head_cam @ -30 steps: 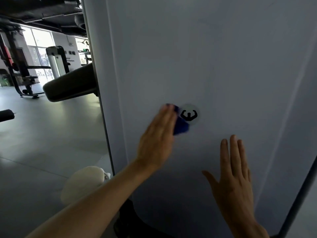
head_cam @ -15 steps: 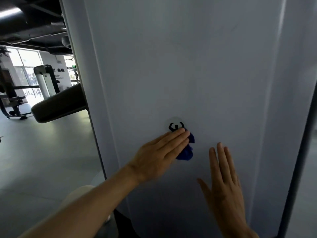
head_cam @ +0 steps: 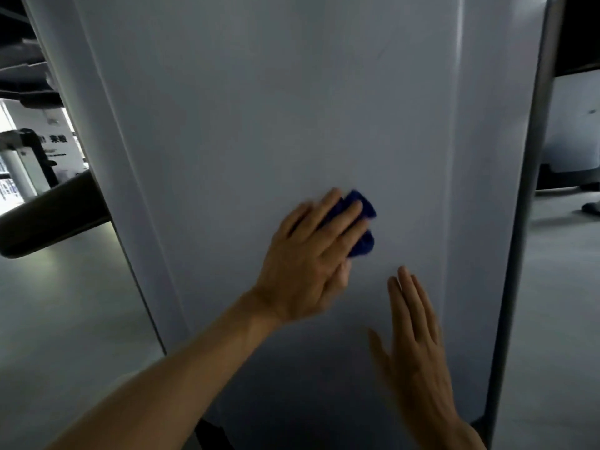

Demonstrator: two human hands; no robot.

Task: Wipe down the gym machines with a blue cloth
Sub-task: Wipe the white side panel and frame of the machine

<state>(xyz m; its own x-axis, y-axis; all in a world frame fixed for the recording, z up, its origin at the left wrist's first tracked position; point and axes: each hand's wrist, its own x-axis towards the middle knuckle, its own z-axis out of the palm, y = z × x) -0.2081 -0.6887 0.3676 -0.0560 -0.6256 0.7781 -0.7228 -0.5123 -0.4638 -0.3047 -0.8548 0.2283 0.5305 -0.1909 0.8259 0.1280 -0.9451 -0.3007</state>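
Left hand (head_cam: pixel 308 261) pressing bunched blue cloth (head_cam: pixel 362 222) on smooth grey panel (head_cam: pixel 292 108)

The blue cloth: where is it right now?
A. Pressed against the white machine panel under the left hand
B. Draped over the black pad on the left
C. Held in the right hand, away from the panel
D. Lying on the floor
A. The blue cloth sits under the flat fingers of the left hand against the white panel, while the right hand rests bare on the panel lower down.
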